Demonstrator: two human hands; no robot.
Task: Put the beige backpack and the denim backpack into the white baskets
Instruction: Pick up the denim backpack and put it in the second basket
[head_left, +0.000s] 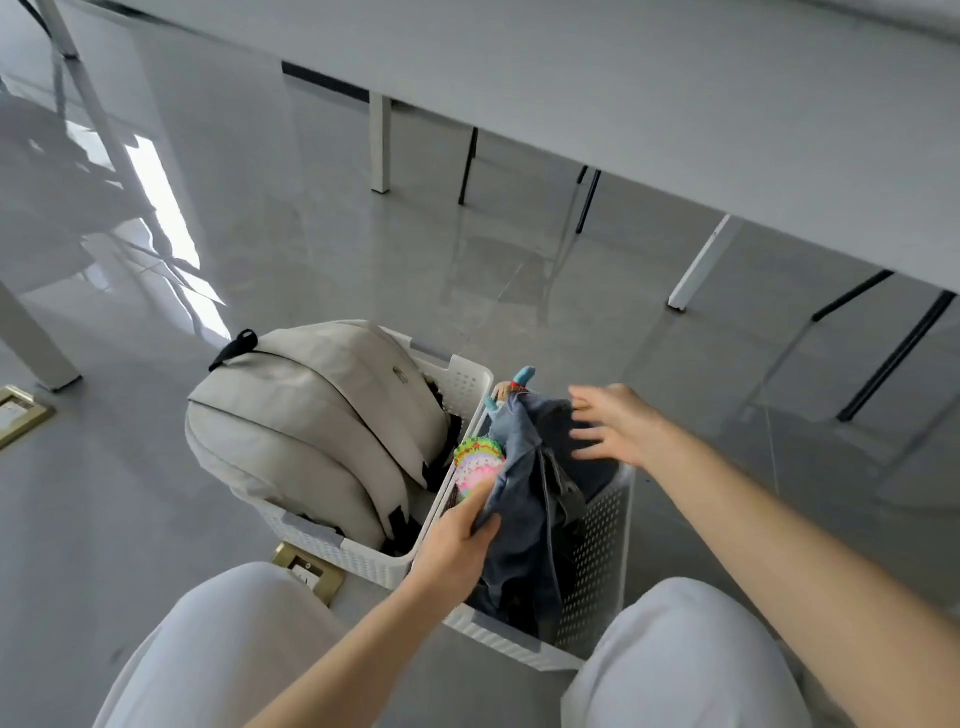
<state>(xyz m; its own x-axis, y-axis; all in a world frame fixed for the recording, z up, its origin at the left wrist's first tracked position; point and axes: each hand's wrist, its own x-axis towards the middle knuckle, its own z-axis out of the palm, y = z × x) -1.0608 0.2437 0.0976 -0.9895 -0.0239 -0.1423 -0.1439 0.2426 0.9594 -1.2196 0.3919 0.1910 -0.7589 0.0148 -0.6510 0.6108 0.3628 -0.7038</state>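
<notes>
While left hand (457, 540) grips soft denim backpack (524, 499), perforated basket (597, 545) apparently holds it.

White table (675, 78) over glossy floor (311, 249) (brass sockets (309, 569)).

Beige backpack (311, 421) with black top loop, faded blue denim backpack (524, 467), white perforated baskets (597, 545) with grey handle strips, round charm (478, 462) in pink and green with dots, glossy grey tiled floor (311, 234), white trousers (675, 660), brass floor socket (306, 569)
</notes>
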